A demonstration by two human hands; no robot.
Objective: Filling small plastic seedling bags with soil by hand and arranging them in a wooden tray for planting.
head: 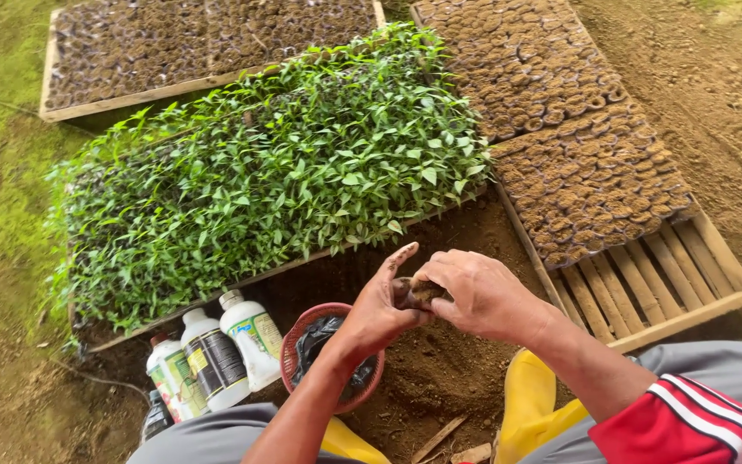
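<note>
White plastic bottles stand in a tight row at the lower left of the frame, three of them with round caps: one wears a dark label with a yellow band, the others pale green and white labels. A smaller dark bottle sits just below them at the frame's edge. Just right of the bottles is a red mesh basket lined with black plastic, resting on bare soil.

Near the centre, slightly low, both hands meet around a small soil-filled pot. The left hand cups it from below, fingers curled and the thumb raised and stretched upward. The right hand closes over it from the right, fingertips pinching at the top; what they grip is probably soil, though the view is too small to be sure.

Behind the hands, a wooden tray of green seedlings fills the middle left. To the upper right, a slatted wooden pallet carries rows of soil-filled pots. Yellow boots show at the bottom.
</note>
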